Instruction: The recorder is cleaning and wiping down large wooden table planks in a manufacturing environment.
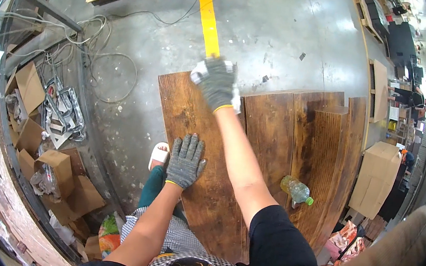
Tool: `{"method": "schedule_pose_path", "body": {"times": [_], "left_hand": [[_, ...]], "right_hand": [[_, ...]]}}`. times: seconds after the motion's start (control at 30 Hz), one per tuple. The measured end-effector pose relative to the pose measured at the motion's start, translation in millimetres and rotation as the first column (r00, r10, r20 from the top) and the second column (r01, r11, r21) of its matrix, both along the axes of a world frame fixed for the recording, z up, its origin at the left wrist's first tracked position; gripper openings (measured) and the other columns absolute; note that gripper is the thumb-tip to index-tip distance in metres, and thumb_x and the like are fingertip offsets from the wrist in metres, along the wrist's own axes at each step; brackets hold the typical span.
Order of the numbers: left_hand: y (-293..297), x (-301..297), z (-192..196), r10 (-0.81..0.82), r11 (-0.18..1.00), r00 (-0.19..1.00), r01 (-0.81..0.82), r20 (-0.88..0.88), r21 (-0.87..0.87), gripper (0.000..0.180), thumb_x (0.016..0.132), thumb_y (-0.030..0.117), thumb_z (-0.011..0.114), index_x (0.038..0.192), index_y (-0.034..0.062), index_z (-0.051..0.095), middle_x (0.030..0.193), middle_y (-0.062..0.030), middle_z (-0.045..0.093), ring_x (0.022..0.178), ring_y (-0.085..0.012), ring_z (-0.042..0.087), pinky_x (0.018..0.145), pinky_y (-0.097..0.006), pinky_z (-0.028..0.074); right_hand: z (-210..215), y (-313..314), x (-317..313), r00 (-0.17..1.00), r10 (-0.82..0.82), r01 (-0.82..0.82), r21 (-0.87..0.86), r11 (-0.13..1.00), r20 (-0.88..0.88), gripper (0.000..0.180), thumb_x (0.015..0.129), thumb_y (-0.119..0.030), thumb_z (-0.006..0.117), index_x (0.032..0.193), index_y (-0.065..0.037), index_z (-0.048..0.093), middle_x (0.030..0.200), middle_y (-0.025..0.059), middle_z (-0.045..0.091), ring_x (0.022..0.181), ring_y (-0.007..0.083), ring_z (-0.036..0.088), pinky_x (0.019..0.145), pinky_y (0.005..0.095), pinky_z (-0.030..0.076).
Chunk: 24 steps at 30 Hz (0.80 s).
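Directly under left hand (185,160), wooden board (212,187), cloth (236,103) beneath right hand (217,83).

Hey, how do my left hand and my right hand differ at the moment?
Your left hand lies bare-palmed-side down on the brown wooden board, fingers slightly spread, while your right hand is over a white cloth.
Your left hand is nearer your body; your right hand is at the board's far end.
Your left hand looks fairly sharp, your right hand blurred.
Both wear gray gloves.
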<state>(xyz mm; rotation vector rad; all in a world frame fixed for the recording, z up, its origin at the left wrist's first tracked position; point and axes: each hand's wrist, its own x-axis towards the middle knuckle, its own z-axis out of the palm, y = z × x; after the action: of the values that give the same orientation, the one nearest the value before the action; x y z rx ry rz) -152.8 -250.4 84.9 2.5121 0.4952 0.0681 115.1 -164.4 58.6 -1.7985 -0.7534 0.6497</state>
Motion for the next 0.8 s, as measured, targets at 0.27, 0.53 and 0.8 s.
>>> {"method": "schedule_pose_path", "body": {"times": [0.27, 0.53, 0.8], "left_hand": [[11, -13, 2, 0.021, 1.000, 0.998, -0.021, -0.066, 0.001, 0.065, 0.094, 0.039, 0.057, 0.148, 0.0039, 0.045, 0.161, -0.0207, 0.030, 0.149, -0.0390, 0.026, 0.121, -0.060, 0.013], [9, -17, -6, 0.027, 1.000, 0.996, -0.028, -0.090, -0.008, 0.064, 0.097, 0.041, 0.054, 0.148, 0.0049, 0.045, 0.161, -0.0187, 0.032, 0.150, -0.0366, 0.026, 0.123, -0.058, 0.013], [6, -8, 0, 0.036, 0.999, 0.999, -0.035, 0.018, -0.026, 0.061, 0.098, 0.038, 0.052, 0.148, 0.0036, 0.045, 0.160, -0.0191, 0.033, 0.150, -0.0366, 0.026, 0.123, -0.058, 0.013]], "right_hand": [[21, -164, -103, 0.805, -0.038, 0.336, -0.401, 0.852, 0.592, 0.052, 0.100, -0.023, 0.053, 0.144, 0.003, 0.043, 0.142, 0.0249, 0.049, 0.130, 0.0436, 0.047, 0.112, 0.0467, 0.038], [42, -224, -152, 0.840, 0.064, 0.330, -0.601, 0.728, 0.539, 0.062, 0.099, -0.022, 0.048, 0.154, -0.001, 0.028, 0.158, 0.0222, 0.034, 0.146, 0.0422, 0.029, 0.122, 0.0477, 0.025], [18, -63, -16, 0.811, -0.091, 0.347, -0.351, 0.870, 0.578, 0.055, 0.099, -0.026, 0.056, 0.147, -0.004, 0.045, 0.138, 0.0238, 0.057, 0.130, 0.0400, 0.051, 0.112, 0.0447, 0.039]]}}
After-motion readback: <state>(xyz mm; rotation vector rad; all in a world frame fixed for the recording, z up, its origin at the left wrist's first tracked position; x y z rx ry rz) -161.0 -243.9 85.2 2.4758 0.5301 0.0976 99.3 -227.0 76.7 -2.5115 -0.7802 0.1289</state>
